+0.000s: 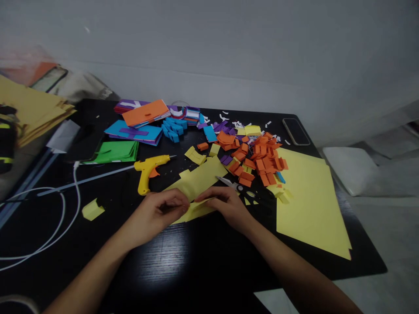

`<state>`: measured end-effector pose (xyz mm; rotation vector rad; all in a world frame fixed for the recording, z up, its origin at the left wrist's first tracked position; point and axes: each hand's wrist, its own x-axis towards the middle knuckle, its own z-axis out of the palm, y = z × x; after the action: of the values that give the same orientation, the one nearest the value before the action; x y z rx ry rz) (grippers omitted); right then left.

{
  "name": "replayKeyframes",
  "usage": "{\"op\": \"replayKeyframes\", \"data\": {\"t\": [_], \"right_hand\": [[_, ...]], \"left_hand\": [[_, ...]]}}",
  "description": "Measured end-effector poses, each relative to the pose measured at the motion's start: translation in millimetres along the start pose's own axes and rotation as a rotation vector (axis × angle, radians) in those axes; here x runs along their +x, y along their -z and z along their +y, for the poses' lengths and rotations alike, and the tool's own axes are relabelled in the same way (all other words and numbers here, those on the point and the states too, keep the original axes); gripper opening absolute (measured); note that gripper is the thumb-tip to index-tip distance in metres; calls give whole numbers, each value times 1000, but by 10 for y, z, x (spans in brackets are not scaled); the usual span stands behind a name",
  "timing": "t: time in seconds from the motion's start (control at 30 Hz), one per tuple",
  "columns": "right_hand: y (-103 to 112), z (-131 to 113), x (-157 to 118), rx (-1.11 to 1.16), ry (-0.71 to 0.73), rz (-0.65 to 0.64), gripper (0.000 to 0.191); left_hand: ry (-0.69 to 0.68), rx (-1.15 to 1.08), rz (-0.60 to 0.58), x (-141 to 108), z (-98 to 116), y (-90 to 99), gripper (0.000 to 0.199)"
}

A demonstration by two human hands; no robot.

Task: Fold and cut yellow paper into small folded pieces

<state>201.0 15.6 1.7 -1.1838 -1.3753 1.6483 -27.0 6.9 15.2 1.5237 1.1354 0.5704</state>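
Observation:
My left hand (163,211) is closed, its thumb and fingertips pinched at the left end of a small yellow paper piece (200,205). From the other side my right hand (227,205) grips the same piece between thumb and fingers. Beneath both hands lies a larger yellow paper strip (204,174), flat on the black table. A yellow glue gun (149,172) rests just beyond my left hand, its nozzle pointing right. Scissors with black handles (240,187) lie partly open behind my right hand. The pinching fingertips partly hide the small piece.
Folded orange paper pieces (262,159) are heaped at the back right, beside large yellow sheets (307,205). A phone (295,131) lies in the far right corner. Folded colored card stacks (134,131) stand at the back left. A white cable (70,218) loops across the left side.

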Motion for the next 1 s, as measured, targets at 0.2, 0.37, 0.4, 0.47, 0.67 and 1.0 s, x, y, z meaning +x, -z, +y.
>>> {"op": "replayKeyframes", "data": {"t": [0.2, 0.37, 0.4, 0.47, 0.67, 1.0], "right_hand": [[-47, 30, -19, -51, -70, 6, 21], [-39, 40, -8, -208, -18, 0, 12], [-36, 41, -8, -219, -7, -3, 11], [-38, 43, -12, -232, 15, 0, 10], [-79, 62, -28, -221, 50, 28, 6], [10, 73, 45, -124, -4, 74, 28]], "left_hand": [[-95, 184, -6, -10, -42, 0, 17], [-104, 181, -5, -15, -2, -7, 8], [-90, 178, -10, -15, 7, -9, 8], [-64, 196, -39, -10, 17, -15, 13], [-52, 277, -126, 24, -9, -26, 31], [-27, 181, -94, 15, -9, -13, 34]]}}
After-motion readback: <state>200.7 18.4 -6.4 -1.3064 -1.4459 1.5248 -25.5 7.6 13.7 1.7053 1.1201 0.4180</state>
